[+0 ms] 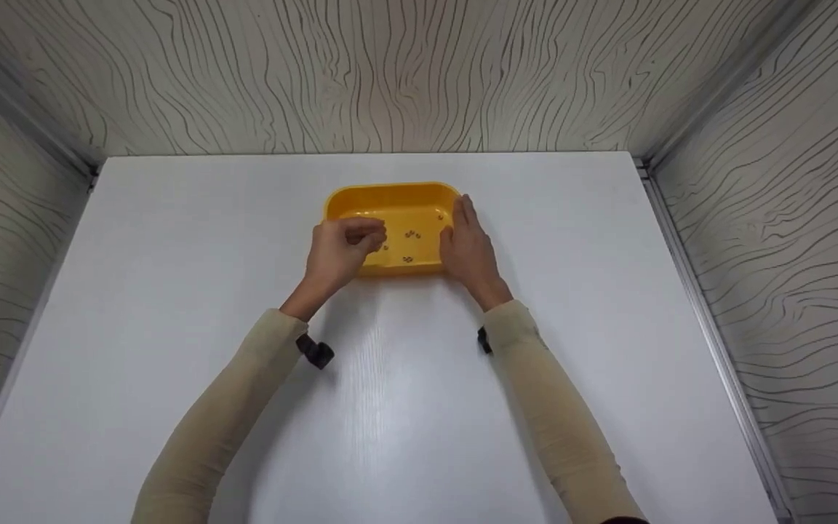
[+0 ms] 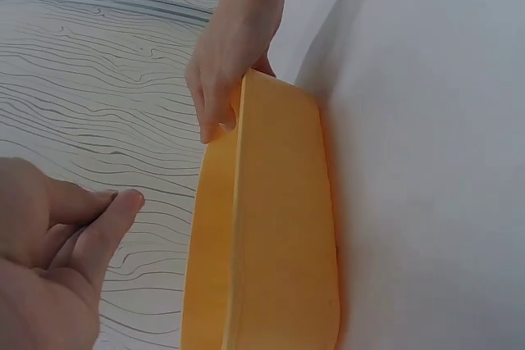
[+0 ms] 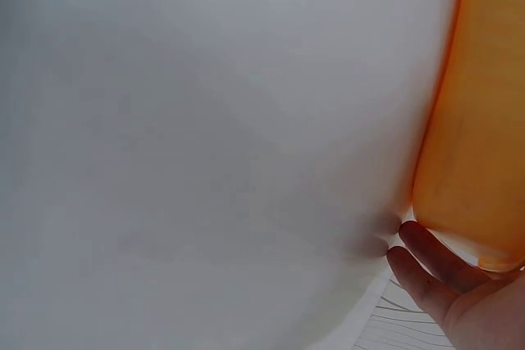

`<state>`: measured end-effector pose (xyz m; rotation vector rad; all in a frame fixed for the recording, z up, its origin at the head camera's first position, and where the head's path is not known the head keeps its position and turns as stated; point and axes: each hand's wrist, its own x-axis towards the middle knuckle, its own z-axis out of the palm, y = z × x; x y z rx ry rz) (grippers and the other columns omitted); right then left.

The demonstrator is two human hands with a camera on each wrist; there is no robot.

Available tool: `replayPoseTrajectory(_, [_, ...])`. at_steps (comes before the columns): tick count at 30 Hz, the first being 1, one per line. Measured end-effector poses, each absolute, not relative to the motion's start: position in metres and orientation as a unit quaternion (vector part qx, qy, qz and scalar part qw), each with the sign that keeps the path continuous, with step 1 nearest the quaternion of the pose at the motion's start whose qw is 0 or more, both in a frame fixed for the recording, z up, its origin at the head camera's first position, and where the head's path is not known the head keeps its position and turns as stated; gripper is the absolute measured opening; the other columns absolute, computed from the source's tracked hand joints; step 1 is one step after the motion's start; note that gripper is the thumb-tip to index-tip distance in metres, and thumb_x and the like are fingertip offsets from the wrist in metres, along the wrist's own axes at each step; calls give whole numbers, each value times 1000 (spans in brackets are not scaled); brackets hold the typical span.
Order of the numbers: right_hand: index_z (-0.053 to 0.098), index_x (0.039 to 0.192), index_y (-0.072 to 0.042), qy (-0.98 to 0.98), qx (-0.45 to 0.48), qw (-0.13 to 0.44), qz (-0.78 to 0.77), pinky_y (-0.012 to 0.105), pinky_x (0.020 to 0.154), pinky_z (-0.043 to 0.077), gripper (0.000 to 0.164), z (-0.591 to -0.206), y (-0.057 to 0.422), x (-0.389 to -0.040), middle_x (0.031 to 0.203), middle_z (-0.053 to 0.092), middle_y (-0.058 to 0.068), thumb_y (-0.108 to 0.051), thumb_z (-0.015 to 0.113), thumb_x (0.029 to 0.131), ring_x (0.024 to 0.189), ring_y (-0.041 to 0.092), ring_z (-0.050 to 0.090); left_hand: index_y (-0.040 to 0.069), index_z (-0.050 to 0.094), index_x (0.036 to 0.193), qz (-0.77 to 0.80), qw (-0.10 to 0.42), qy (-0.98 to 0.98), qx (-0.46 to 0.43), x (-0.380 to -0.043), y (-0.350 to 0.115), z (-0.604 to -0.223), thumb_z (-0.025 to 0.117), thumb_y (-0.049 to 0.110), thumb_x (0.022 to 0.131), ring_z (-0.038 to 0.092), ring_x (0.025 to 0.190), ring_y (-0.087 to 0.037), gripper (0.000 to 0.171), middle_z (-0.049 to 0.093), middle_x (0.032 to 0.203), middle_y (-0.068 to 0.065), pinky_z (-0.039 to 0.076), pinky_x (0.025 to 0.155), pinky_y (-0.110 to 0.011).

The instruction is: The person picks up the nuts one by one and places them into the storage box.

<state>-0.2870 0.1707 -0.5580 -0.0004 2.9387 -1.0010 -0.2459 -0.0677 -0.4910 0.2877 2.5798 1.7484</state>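
Observation:
A yellow rectangular tray (image 1: 390, 195) sits on the white table, with several tiny dark-and-light ring-like pieces (image 1: 412, 234) scattered over its floor. Over the tray's left part is my left hand (image 1: 339, 251), thumb and fingertips brought together. In the left wrist view those fingertips (image 2: 127, 201) meet above the rim; I cannot tell whether a tiny piece is between them. My right hand (image 1: 471, 251) holds the tray's right end, thumb at the inner side of the rim and fingers along the outside. Fingers (image 3: 426, 256) show low by the tray's outer corner in the right wrist view.
The white table (image 1: 564, 378) spreads around the tray. Behind it rises a panel (image 1: 361, 80) with a wood-grain line pattern, and similar panels with metal rails (image 1: 710, 313) stand at both sides. Black wrist devices (image 1: 315, 351) are strapped over beige sleeves.

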Motion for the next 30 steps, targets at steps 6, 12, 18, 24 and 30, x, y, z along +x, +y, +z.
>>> replayPoseTrajectory(6, [15,168,-4,948,-6,14,-319,47,133,29,66,-559,171,-288,179,11,14,-25,40,111,141,29,51,-1,75,124,622,41,781,39,-258,-66,-496,71,4,98,80,106,-26,26,79,117,-18,65,85,-23])
replayPoseTrajectory(12, [14,168,-5,945,0,20,-325,47,134,26,66,-558,172,-288,179,10,13,-26,40,112,155,27,40,-2,73,126,658,58,751,6,-269,-61,-497,70,3,99,79,109,-25,29,78,121,-20,65,89,-24])
replayPoseTrajectory(18, [12,169,-7,946,1,28,-323,47,135,25,67,-558,171,-289,179,8,11,-27,39,112,150,27,43,-3,71,128,699,81,710,-29,-279,-59,-502,70,4,99,78,112,-26,31,75,125,-24,64,91,-25])
replayPoseTrajectory(24, [13,169,-6,945,-1,22,-325,46,135,25,66,-561,171,-289,179,10,12,-26,40,112,155,26,39,-7,66,134,728,120,668,-94,-291,-59,-509,70,4,99,78,111,-24,37,72,131,-26,64,91,-25])
replayPoseTrajectory(30, [16,168,-5,945,-7,10,-326,46,131,35,66,-561,172,-288,178,13,14,-25,41,111,142,28,53,-5,66,135,712,141,676,-131,-297,-60,-507,71,4,98,77,113,-22,38,73,129,-20,64,92,-25])
